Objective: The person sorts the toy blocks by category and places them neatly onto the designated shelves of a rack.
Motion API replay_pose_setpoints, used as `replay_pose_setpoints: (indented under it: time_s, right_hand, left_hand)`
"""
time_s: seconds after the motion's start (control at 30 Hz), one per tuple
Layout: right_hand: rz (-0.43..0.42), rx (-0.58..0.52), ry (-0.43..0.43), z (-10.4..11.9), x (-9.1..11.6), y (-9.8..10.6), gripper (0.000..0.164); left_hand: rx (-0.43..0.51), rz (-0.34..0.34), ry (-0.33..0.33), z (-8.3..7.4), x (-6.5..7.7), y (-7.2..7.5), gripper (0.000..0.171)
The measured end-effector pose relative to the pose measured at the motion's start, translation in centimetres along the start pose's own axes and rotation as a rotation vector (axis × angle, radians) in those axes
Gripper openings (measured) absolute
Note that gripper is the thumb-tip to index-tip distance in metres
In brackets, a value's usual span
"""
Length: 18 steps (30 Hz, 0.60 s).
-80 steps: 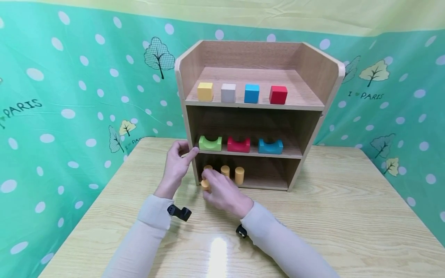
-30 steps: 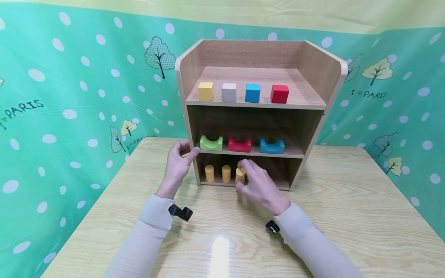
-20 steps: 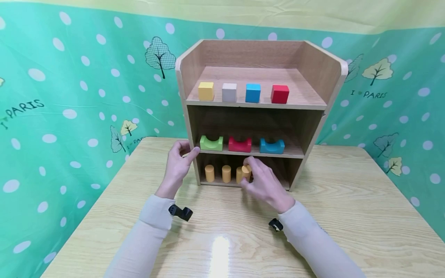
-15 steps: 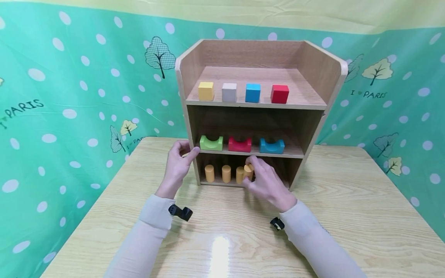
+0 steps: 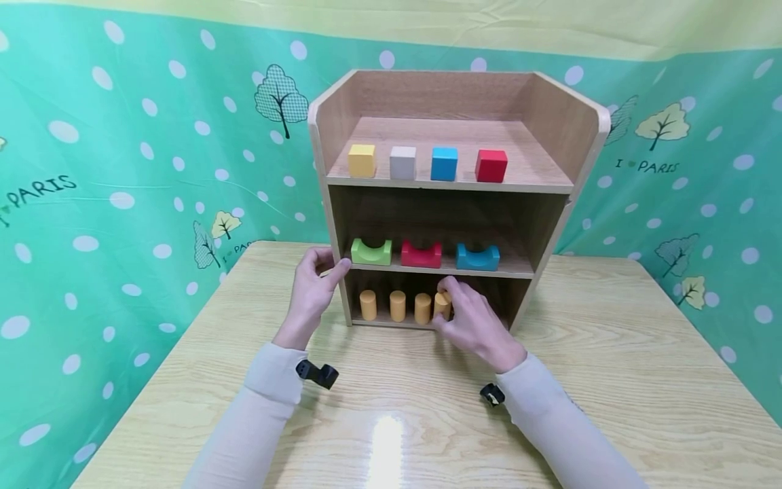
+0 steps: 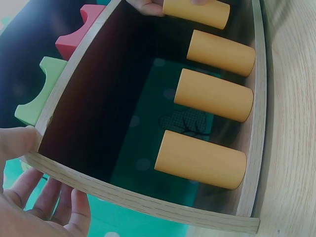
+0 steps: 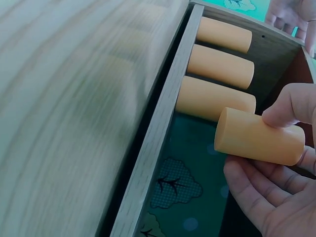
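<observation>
My right hand (image 5: 475, 324) pinches an orange cylinder block (image 7: 259, 138) between thumb and fingers, at the bottom compartment of the wooden shelf unit (image 5: 442, 95). In the right wrist view the held block is clear of the compartment's floor. To its left stand three more orange cylinders, upright in a row: a left one (image 5: 368, 305), a middle one (image 5: 398, 306) and a right one (image 5: 422, 309). My left hand (image 5: 310, 288) grips the unit's left side panel (image 6: 133, 195), thumb at the front edge and fingers on the outer side.
Yellow (image 5: 362, 161), grey (image 5: 402, 163), blue (image 5: 444, 164) and red (image 5: 491, 166) cubes line the top shelf. Green (image 5: 371, 252), red (image 5: 421, 255) and blue (image 5: 478, 257) notched blocks sit on the middle shelf. The unit stands on a wooden table (image 5: 611, 339) before a patterned cloth.
My right hand has carried its cylinder from the left end of the bottom row to the right, past the third one, then slightly lower. My left hand has stayed on the panel.
</observation>
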State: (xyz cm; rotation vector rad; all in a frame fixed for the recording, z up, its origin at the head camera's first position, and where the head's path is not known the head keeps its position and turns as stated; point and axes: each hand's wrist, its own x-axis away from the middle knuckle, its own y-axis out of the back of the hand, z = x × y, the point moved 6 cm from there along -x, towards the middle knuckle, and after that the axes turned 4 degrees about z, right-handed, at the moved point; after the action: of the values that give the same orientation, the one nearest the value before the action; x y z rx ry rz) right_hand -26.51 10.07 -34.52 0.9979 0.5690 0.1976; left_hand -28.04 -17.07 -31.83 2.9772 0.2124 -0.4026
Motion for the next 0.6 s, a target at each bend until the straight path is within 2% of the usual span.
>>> replay_pose_setpoints:
  time_s: [0.6]
  right_hand:
    - [0.087,0.014,-0.096,-1.7,0.5,-0.8,0.043]
  left_hand:
    - [0.002,-0.01,-0.003,0.1,0.0,0.0,0.034]
